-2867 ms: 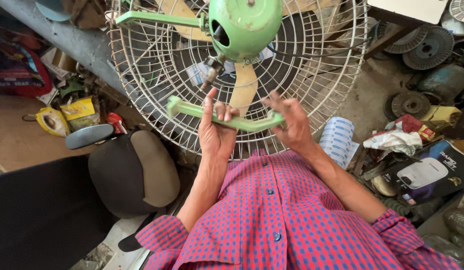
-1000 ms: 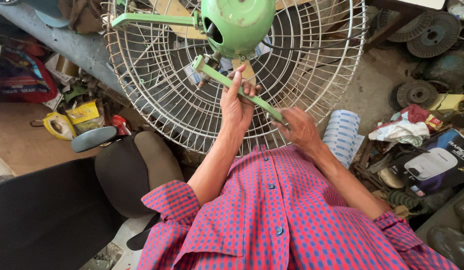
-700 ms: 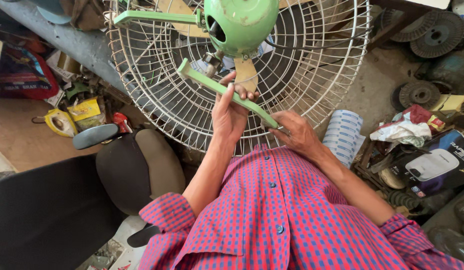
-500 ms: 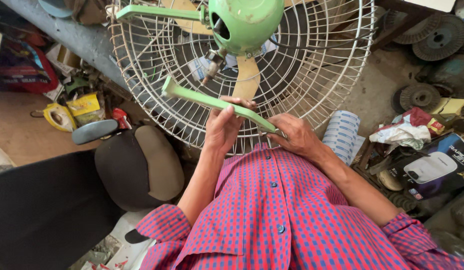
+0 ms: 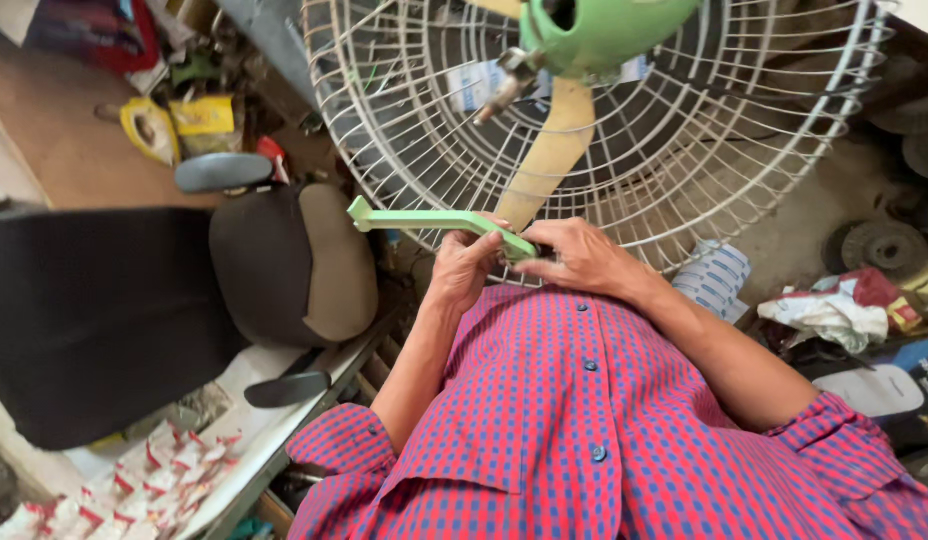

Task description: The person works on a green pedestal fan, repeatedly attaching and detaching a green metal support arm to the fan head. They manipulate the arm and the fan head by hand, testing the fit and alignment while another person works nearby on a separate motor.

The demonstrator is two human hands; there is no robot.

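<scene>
A round wire fan guard [image 5: 744, 190] fills the upper right of the frame, with a green motor housing [image 5: 604, 30] at its top centre and a cream blade [image 5: 549, 155] hanging below it. At left sits a black and tan chair [image 5: 284, 260]. In the centre, the left hand [image 5: 464, 270] and right hand [image 5: 579, 260] both close around a green bar [image 5: 434, 220], which points toward the left.
</scene>
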